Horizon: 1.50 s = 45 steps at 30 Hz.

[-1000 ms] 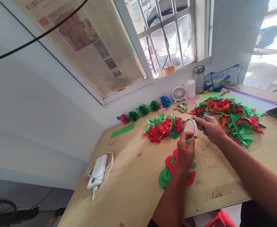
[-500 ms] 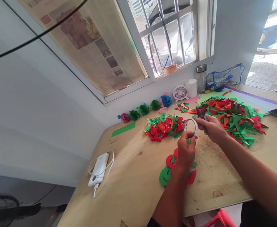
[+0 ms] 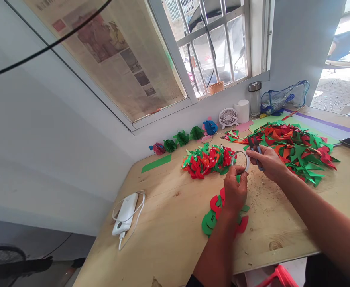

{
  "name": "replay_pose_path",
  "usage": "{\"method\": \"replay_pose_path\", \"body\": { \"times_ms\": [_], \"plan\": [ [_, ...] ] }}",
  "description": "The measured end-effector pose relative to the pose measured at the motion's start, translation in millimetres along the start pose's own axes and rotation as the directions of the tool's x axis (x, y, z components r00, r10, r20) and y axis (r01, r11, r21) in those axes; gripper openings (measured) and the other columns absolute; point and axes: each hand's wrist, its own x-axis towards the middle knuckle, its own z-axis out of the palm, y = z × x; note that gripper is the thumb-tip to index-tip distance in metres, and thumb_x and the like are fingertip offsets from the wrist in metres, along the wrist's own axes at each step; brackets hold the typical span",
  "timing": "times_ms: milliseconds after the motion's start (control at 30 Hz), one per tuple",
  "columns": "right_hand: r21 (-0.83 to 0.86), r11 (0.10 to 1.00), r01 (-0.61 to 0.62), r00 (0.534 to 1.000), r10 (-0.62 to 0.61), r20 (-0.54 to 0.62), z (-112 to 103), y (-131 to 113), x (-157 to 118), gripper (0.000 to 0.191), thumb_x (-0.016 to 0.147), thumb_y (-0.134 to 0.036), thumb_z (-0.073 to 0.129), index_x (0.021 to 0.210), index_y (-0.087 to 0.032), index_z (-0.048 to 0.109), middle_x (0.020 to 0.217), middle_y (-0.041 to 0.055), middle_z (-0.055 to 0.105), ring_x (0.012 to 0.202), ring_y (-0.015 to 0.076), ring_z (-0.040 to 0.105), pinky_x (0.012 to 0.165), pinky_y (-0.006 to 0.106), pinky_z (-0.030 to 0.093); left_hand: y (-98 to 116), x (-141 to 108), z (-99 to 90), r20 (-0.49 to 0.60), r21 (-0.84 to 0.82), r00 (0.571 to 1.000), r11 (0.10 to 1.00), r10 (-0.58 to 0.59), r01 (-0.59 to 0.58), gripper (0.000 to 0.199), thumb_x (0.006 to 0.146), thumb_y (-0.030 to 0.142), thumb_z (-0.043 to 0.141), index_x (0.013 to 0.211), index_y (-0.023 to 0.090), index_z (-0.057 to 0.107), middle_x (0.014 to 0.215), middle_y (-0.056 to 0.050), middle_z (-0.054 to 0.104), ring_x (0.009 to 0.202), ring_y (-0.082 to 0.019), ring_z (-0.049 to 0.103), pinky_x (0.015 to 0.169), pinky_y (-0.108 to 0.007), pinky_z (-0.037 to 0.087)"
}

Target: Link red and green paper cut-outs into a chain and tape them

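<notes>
My left hand [image 3: 235, 187] is closed on a roll of tape [image 3: 247, 162], its white ring held upright above the table. A bit of green paper [image 3: 238, 178] shows between the fingers of that hand. My right hand [image 3: 269, 162] grips small dark thread snips [image 3: 251, 144], blades pointing up and away, just right of the tape. Under my left forearm lie curved red and green paper cut-outs [image 3: 209, 221], partly hidden by the arm. Beyond the tape sits a heap of red and green paper pieces [image 3: 203, 163], some bearing small white squares.
A large pile of red, green and orange paper scraps [image 3: 305, 149] lies at the right. Along the wall stand paper figures [image 3: 181, 138], a small fan [image 3: 228, 118] and a glass jar [image 3: 254, 101]. A white power bank [image 3: 126, 213] with its cable rests at the left.
Almost nothing differs. The tape roll has tipped very slightly to the left, while both hands stay in place with the same holds.
</notes>
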Motion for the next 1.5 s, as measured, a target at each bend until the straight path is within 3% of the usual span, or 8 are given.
{"method": "replay_pose_path", "body": {
  "times_ms": [167, 533, 733, 1067, 1267, 1500],
  "plan": [
    [0.01, 0.999, 0.045, 0.999, -0.045, -0.024, -0.3, -0.8, 0.5, 0.039, 0.056, -0.047, 0.076, 0.074, -0.016, 0.06, 0.047, -0.0053, 0.046, 0.042, 0.0061, 0.037, 0.038, 0.022, 0.02, 1.1, 0.2, -1.1, 0.004, 0.03, 1.0, 1.0, 0.009, -0.009, 0.009, 0.084, 0.023, 0.049, 0.087, 0.018, 0.056, 0.085, -0.006, 0.063, 0.085, -0.019, 0.059, 0.081, -0.033, 0.044],
    [-0.055, 0.998, 0.02, 0.995, -0.014, 0.099, -0.7, -0.4, -1.4, 0.037, 0.057, -0.044, 0.076, 0.075, -0.015, 0.063, 0.048, -0.0056, 0.043, 0.043, 0.0056, 0.033, 0.038, 0.022, 0.015, 3.4, 0.8, -2.5, -0.026, 0.158, 0.998, 0.986, 0.065, -0.06, 0.007, 0.083, 0.023, 0.052, 0.085, 0.019, 0.058, 0.082, -0.006, 0.065, 0.082, -0.019, 0.058, 0.077, -0.032, 0.044],
    [-0.08, 0.995, 0.062, 0.988, -0.05, 0.145, 2.6, -0.9, -3.6, 0.036, 0.059, -0.045, 0.075, 0.076, -0.016, 0.063, 0.05, -0.0058, 0.043, 0.045, 0.0062, 0.034, 0.041, 0.022, 0.022, -0.2, 2.0, -2.5, -0.042, 0.228, 0.994, 0.969, 0.103, -0.091, 0.013, 0.085, 0.026, 0.049, 0.087, 0.02, 0.061, 0.078, -0.005, 0.066, 0.077, -0.019, 0.057, 0.075, -0.033, 0.041],
    [-0.194, 0.974, 0.121, 0.982, -0.089, 0.167, -1.4, 6.2, 0.6, 0.033, 0.064, -0.044, 0.071, 0.082, -0.016, 0.066, 0.051, -0.0054, 0.04, 0.047, 0.0067, 0.031, 0.04, 0.021, 0.022, -5.1, 1.6, -2.8, -0.036, 0.226, 0.994, 0.969, 0.105, -0.095, 0.013, 0.085, 0.026, 0.049, 0.087, 0.022, 0.061, 0.08, -0.004, 0.067, 0.078, -0.02, 0.058, 0.077, -0.033, 0.039],
    [-0.177, 0.976, 0.13, 0.976, -0.095, 0.194, -4.0, 7.8, 2.5, 0.032, 0.064, -0.044, 0.071, 0.079, -0.017, 0.064, 0.051, -0.0059, 0.041, 0.046, 0.0069, 0.033, 0.041, 0.022, 0.023, -5.5, 2.0, -2.7, -0.022, 0.267, 0.993, 0.958, 0.117, -0.107, 0.012, 0.085, 0.024, 0.048, 0.086, 0.021, 0.06, 0.078, -0.004, 0.066, 0.077, -0.019, 0.057, 0.076, -0.033, 0.039],
    [-0.187, 0.972, 0.143, 0.97, -0.1, 0.223, -2.2, 5.8, -0.5, 0.033, 0.065, -0.046, 0.071, 0.075, -0.017, 0.06, 0.05, -0.006, 0.04, 0.045, 0.0069, 0.033, 0.041, 0.022, 0.023, -5.5, 2.2, -3.0, -0.041, 0.182, 0.996, 0.98, 0.083, -0.075, 0.011, 0.083, 0.023, 0.048, 0.083, 0.022, 0.059, 0.076, -0.004, 0.064, 0.076, -0.019, 0.057, 0.076, -0.032, 0.039]
  ]
}}
